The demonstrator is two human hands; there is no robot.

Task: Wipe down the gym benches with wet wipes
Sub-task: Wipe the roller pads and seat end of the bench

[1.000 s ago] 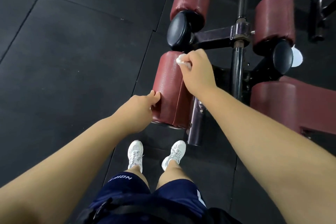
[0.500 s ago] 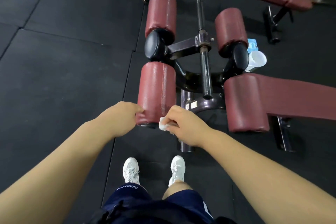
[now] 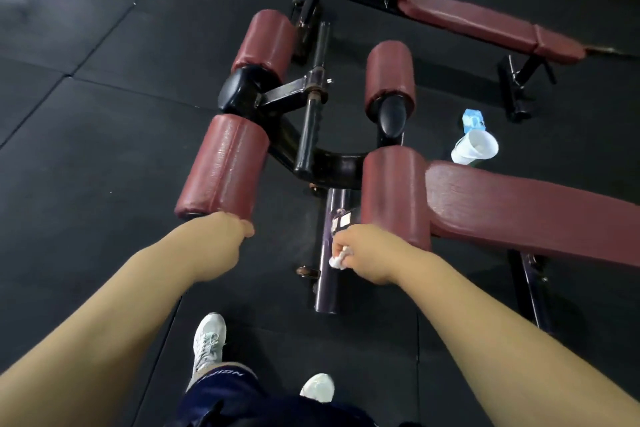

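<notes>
The bench has maroon pads: a left roller pad [image 3: 221, 166], a right roller pad [image 3: 394, 191] and a long seat pad [image 3: 526, 215] running off to the right. My left hand [image 3: 225, 234] has its fingers curled against the near end of the left roller pad. My right hand [image 3: 367, 253] pinches a crumpled white wet wipe [image 3: 337, 259]. It hovers over the purple frame tube [image 3: 327, 295], just left of the near end of the right roller pad. Part of the wipe is hidden inside my fingers.
Two more roller pads [image 3: 266, 38] [image 3: 391, 73] and a black bar [image 3: 313, 107] lie farther off. A white cup [image 3: 474, 147] and a blue wipes pack [image 3: 473, 120] sit on the black rubber floor. A second maroon bench [image 3: 485, 24] stands behind. My white shoes [image 3: 207, 343] are below.
My right hand slid the wipe down the left roller pad to its near end, then moved right, off it, to beside the right roller pad. The view pulled back.
</notes>
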